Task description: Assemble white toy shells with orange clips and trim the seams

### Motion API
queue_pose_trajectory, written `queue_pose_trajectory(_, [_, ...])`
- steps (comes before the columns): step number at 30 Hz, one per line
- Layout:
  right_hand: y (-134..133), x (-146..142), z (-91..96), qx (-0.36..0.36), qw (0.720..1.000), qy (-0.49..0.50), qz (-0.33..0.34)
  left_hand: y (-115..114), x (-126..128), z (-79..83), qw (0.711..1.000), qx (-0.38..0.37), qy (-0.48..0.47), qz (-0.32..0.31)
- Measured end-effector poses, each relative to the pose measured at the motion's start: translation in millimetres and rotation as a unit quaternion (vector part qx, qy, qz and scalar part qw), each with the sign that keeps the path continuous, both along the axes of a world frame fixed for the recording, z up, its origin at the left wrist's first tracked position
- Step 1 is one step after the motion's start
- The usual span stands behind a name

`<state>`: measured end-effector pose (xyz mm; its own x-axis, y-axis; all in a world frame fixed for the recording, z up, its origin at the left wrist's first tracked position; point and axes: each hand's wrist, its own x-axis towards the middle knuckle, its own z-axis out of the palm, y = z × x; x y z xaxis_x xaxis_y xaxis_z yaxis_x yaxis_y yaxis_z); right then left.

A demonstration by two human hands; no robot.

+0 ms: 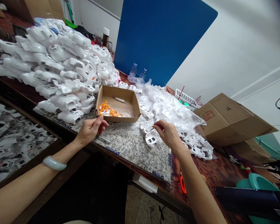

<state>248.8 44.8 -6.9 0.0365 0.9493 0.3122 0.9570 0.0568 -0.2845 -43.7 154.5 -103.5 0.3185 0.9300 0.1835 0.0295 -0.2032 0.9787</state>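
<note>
My left hand (91, 128) rests on the granite slab (135, 149) just in front of the shallow cardboard tray (133, 107), fingers curled together in a pinch; what they hold is too small to name. My right hand (168, 133) is pinched on a thin metal pick (151, 129) above a white plastic housing (151, 139) lying on the slab. The tray holds orange plastic rings (108, 110) and a small white-handled tool (119, 100). A short metal rod (104, 139) lies beside my left hand.
A tall heap of white plastic housings (58, 65) fills the left of the bench. Clear plastic bags (170, 107) with more housings lie at right, then a brown carton (231, 119). A blue board (161, 37), two water bottles (138, 72) and a lower shelf of parts (11, 140) surround them.
</note>
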Motion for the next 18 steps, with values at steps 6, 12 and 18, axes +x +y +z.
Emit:
queue_pose_trajectory(6, [0,0,-4.3,-0.006,1.0,0.012,-0.011,0,0,0.3,1.0,0.003,0.007,0.0])
queue_pose_trajectory(12, [-1,1,12.7,0.021,0.999,0.007,-0.024,-2,-1,4.0,1.0,-0.008,0.009,-0.004])
queue_pose_trajectory(18, [-4,9,32.2,0.048,0.998,0.001,-0.048,-3,-2,6.3,1.0,-0.014,0.008,-0.008])
